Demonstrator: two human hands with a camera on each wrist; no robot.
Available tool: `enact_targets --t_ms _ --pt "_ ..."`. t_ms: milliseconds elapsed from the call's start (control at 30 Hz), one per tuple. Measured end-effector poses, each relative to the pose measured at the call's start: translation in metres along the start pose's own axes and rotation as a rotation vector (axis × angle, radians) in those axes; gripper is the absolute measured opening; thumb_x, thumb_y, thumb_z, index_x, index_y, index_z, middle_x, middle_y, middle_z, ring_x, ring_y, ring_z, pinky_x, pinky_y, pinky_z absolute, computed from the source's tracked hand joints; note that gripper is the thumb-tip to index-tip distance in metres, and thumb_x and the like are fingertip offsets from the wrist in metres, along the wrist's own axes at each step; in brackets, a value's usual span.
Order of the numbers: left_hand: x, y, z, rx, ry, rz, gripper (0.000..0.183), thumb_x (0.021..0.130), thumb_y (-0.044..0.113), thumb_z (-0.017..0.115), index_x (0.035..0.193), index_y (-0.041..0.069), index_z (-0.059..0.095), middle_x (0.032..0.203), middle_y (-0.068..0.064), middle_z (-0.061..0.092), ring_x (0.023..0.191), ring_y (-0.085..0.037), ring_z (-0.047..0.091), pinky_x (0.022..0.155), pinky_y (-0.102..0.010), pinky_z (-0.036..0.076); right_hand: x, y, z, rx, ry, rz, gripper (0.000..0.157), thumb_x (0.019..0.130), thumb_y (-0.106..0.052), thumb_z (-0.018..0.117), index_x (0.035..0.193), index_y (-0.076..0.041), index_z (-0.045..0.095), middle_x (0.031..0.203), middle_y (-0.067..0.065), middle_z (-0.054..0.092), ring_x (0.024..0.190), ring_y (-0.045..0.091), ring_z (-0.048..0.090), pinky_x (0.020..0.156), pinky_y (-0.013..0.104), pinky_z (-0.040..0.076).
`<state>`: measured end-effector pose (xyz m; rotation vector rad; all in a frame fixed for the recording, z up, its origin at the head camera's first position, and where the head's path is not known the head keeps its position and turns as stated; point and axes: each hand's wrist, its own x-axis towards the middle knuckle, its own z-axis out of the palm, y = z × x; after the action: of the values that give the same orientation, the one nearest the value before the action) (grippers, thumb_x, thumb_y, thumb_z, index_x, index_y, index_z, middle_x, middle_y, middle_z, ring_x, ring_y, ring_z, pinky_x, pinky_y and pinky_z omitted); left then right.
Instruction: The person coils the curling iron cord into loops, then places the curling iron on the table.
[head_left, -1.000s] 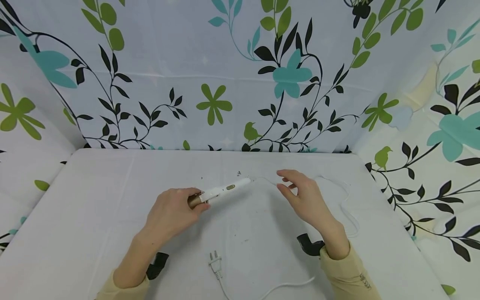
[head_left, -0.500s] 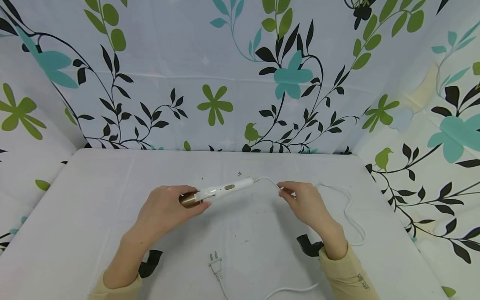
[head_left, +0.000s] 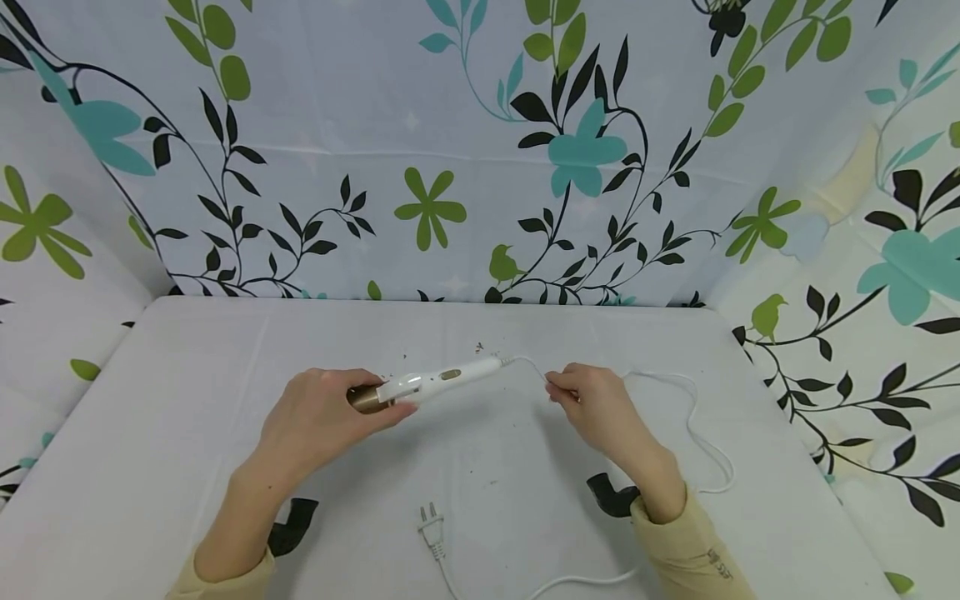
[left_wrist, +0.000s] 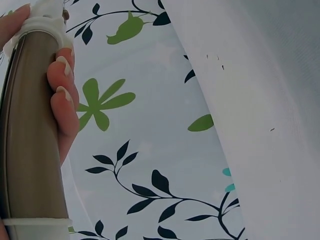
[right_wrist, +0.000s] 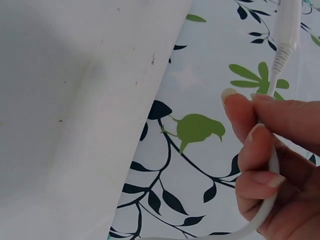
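A curling iron (head_left: 438, 384) with a white handle is held above the table, tilted up to the right. My left hand (head_left: 315, 421) grips its bronze barrel (left_wrist: 35, 130), the fingertips reaching the white collar where handle meets barrel. At the other end, the white cord (right_wrist: 261, 216) leaves the handle through a ribbed sleeve (right_wrist: 283, 57). Thumb and fingers of my right hand (head_left: 600, 408) hold this cord a short way from the sleeve, and it runs on through the curled fingers. Part of the barrel is hidden behind the left hand in the head view.
A two-pin plug (head_left: 431, 530) lies on the white table (head_left: 480, 467) toward the front, its lead curving off below. A loop of cord (head_left: 697, 433) rests to the right of my right wrist. Printed curtains (head_left: 315, 167) hang behind and beside the table. Small dark specks dot the tabletop.
The curling iron and left hand have shifted left. My right hand, first apart from the cord, has closed its fingers on it and moved slightly left.
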<state>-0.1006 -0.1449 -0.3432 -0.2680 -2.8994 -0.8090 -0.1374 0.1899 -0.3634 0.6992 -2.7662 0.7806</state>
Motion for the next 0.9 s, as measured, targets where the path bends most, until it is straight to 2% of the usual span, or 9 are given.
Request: enact_targets --t_ms 200,333,467,533,700,767,900 --pt "0.000 0.001 0.001 0.001 0.014 0.015 0.050 0.081 0.062 0.073 0.098 0.015 0.077 0.061 0.011 0.054 0.058 -0.010 0.046 0.052 -0.027 0.034 -0.001 -0.009 0.007 -0.044 -0.059 -0.126 0.010 0.087 0.003 0.072 0.097 0.002 0.075 0.074 -0.001 0.062 0.063 0.005 0.050 0.056 0.018 0.044" --pt "0.001 0.002 0.004 0.000 0.037 0.020 0.046 0.082 0.058 0.075 0.097 0.015 0.077 0.058 0.011 0.052 0.057 -0.010 0.046 0.051 -0.027 0.034 -0.002 -0.016 0.010 0.007 -0.117 -0.176 0.012 0.091 -0.002 0.071 0.102 0.000 0.073 0.081 -0.001 0.064 0.067 0.004 0.052 0.059 0.017 0.046" --pt "0.000 0.004 0.005 -0.006 0.055 0.034 0.041 0.083 0.055 0.076 0.093 0.016 0.076 0.056 0.011 0.049 0.055 -0.010 0.044 0.050 -0.027 0.033 -0.004 -0.022 0.011 0.058 -0.138 -0.205 0.018 0.093 -0.008 0.070 0.109 0.000 0.071 0.088 -0.001 0.065 0.069 0.003 0.053 0.060 0.017 0.048" --pt "0.000 0.005 0.006 0.016 0.054 0.053 0.041 0.083 0.055 0.075 0.093 0.015 0.076 0.057 0.012 0.049 0.055 -0.009 0.044 0.051 -0.026 0.033 -0.005 -0.024 0.012 0.028 -0.135 -0.240 0.014 0.094 -0.010 0.070 0.106 -0.002 0.071 0.084 -0.003 0.062 0.067 0.003 0.051 0.060 0.016 0.046" --pt "-0.002 0.006 0.010 0.105 0.037 0.150 0.035 0.083 0.054 0.075 0.077 0.021 0.067 0.056 0.013 0.043 0.053 -0.006 0.038 0.050 -0.024 0.031 -0.006 -0.025 0.012 -0.091 -0.086 -0.413 0.004 0.093 -0.010 0.071 0.090 -0.007 0.071 0.076 -0.006 0.058 0.066 0.004 0.049 0.062 0.017 0.044" --pt "-0.002 0.006 0.011 0.121 0.015 0.188 0.037 0.082 0.055 0.076 0.069 0.024 0.059 0.055 0.013 0.039 0.052 -0.005 0.036 0.049 -0.023 0.029 -0.006 -0.025 0.010 -0.090 -0.065 -0.471 0.005 0.091 -0.008 0.073 0.087 -0.009 0.070 0.075 -0.006 0.057 0.068 0.006 0.049 0.063 0.017 0.044" --pt "-0.003 0.008 0.011 0.100 -0.056 0.225 0.038 0.079 0.058 0.077 0.070 0.026 0.061 0.055 0.015 0.042 0.052 -0.002 0.037 0.050 -0.022 0.031 -0.004 -0.022 0.006 -0.003 -0.033 -0.518 0.010 0.088 -0.007 0.075 0.086 -0.011 0.066 0.076 -0.006 0.056 0.071 0.007 0.046 0.065 0.016 0.042"
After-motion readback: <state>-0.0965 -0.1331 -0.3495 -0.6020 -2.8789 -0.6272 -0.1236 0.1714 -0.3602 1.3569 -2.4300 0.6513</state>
